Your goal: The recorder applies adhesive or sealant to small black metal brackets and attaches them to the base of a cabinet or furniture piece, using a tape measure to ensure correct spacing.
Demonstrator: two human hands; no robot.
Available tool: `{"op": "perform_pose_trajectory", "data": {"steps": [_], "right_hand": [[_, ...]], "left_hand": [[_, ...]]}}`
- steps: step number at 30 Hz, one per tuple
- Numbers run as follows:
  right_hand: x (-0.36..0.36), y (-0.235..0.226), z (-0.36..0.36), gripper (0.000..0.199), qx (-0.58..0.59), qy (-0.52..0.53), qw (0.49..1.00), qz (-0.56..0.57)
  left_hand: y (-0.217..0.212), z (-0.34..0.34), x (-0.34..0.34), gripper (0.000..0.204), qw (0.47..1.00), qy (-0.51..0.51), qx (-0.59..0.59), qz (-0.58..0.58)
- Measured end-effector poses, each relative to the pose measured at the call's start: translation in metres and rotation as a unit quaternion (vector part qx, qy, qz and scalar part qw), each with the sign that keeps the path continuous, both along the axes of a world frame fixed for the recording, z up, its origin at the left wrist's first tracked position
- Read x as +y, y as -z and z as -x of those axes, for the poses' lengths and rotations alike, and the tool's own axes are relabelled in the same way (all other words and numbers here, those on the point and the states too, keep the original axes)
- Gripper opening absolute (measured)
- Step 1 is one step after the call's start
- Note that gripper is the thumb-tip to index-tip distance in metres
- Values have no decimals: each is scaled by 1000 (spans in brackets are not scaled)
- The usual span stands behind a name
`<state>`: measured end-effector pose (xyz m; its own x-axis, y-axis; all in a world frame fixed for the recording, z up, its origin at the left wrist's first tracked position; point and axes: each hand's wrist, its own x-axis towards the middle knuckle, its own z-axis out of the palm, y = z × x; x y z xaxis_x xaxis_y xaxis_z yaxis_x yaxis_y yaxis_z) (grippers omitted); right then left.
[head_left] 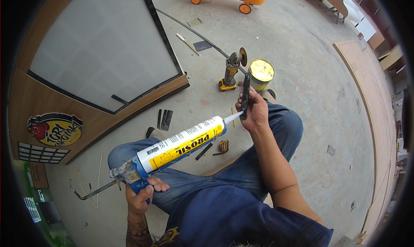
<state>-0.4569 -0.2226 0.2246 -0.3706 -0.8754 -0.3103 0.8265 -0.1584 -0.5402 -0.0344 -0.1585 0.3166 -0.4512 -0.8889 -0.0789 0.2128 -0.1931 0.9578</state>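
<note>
Left hand clamps the caulk gun by its handle; right hand pinches a thin, stiff-looking black strip at the nozzle.

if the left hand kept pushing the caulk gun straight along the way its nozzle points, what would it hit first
The black strip held upright in the right hand. The left hand aims the caulk gun up and right, and its white nozzle appears to touch the strip's lower end already, though depth is hard to judge.

Concrete floor bears an angle grinder, yellow-lidded can and black strips.
</note>
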Motion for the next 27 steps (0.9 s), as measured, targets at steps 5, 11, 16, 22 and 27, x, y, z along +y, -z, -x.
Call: {"op": "perform_pose_trajectory", "data": {"steps": [5, 11, 16, 22, 27], "right_hand": [[0, -1, 0, 42, -13, 3, 1000, -7], [2, 7, -2, 42, -34, -33, 999, 11], [4, 5, -18, 40, -39, -73, 997, -3], [5, 5, -25, 40, -43, -99, 994, 6], [7, 5, -18, 40, -44, -83, 996, 2]], "left_hand": [[-1, -2, 0, 24, 1000, 7, 2, -6], [1, 0, -6, 24, 998, -14, 55, -3], [-1, 19, -19, 20, 997, -31, 69, 22], [0, 24, -21, 23, 998, -44, 36, 31], [1, 23, -21, 23, 998, -22, 56, 21]]}}
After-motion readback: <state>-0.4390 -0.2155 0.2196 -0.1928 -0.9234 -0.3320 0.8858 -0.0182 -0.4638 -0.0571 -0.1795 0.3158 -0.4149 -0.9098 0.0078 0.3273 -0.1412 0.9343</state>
